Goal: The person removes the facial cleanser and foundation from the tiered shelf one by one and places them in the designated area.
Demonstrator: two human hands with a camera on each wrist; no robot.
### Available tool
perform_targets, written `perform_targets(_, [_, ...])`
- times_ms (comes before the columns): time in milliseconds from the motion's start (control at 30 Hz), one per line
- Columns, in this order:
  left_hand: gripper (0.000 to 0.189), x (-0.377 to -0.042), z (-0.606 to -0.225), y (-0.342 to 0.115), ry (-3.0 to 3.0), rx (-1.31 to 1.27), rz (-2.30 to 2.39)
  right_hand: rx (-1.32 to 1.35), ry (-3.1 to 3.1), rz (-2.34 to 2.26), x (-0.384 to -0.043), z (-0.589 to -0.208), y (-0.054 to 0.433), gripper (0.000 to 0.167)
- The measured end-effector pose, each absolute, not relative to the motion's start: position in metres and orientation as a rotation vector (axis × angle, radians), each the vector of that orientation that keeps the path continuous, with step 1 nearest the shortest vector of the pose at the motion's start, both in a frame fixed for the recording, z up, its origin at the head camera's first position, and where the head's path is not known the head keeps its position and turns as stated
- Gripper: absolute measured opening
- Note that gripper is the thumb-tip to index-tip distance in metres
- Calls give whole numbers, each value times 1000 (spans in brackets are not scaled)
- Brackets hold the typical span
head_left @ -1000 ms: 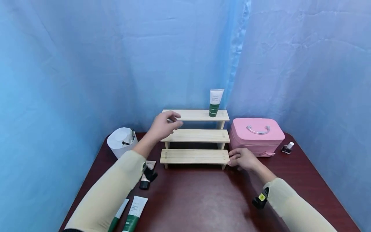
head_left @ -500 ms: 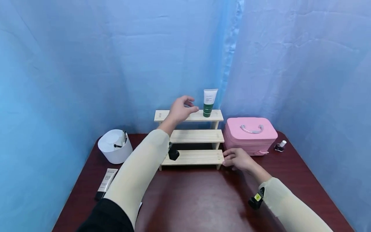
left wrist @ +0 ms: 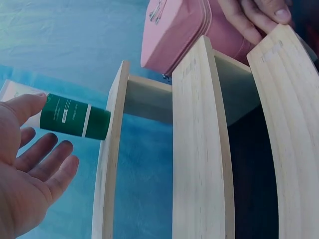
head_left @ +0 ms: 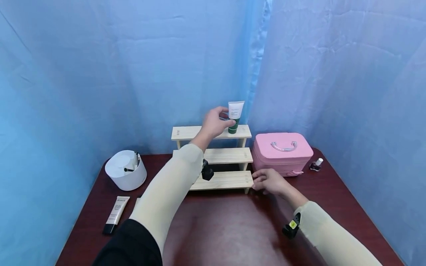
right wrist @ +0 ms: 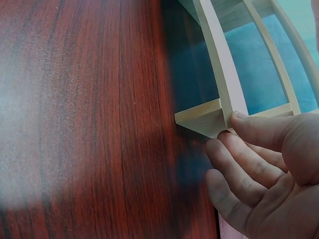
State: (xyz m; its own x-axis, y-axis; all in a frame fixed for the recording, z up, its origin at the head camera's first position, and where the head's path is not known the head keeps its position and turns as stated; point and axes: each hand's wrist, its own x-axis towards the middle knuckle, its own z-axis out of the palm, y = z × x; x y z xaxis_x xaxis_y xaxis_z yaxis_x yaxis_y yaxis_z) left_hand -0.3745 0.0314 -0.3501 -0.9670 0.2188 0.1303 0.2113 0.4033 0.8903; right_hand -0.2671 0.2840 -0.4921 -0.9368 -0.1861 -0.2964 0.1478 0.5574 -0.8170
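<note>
A white and green squeeze tube (head_left: pixel 236 109) stands cap-down on the top step of a three-step wooden display stand (head_left: pixel 229 155). My left hand (head_left: pixel 214 122) is at its left side. In the left wrist view the thumb (left wrist: pixel 31 103) overlaps the tube's front, while the other fingers are spread and loosely bent below it, with a gap showing. With my right hand (head_left: pixel 271 181) I hold the right end of the lowest step; in the right wrist view the thumb (right wrist: pixel 249 128) lies on its edge and fingertips reach under it. My left forearm hides the stand's lower left.
A pink case (head_left: pixel 283 151) stands right of the stand, with a nail polish bottle (head_left: pixel 315 165) beyond it. At left are a white round container (head_left: pixel 128 177) holding small items and a BB cream tube (head_left: pixel 117 213). Blue curtains (head_left: pixel 149 74) hang behind the dark red table (head_left: pixel 226 225).
My left hand has moved right and reached the tube on the top step. My right hand keeps its hold on the lowest step. The head view has shifted rightward.
</note>
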Motion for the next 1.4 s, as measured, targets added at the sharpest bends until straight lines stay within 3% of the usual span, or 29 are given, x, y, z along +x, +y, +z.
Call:
perform_targets(400, [30, -375, -349, 37, 2707, 305, 1663, -48, 2429, -1328, -271, -491, 280, 44])
perform_targets(800, [27, -368, -349, 20, 2675, 338, 1726, -97, 2446, -1308, -278, -492, 278, 44])
perform_targets(1200, [29, -329, -333, -41, 2535, 498, 1858, -103, 2458, -1296, -283, -496, 284, 46])
perform_targets(1400, [33, -297, -339, -87, 2571, 446, 1827, -98, 2470, -1276, -285, -496, 285, 46])
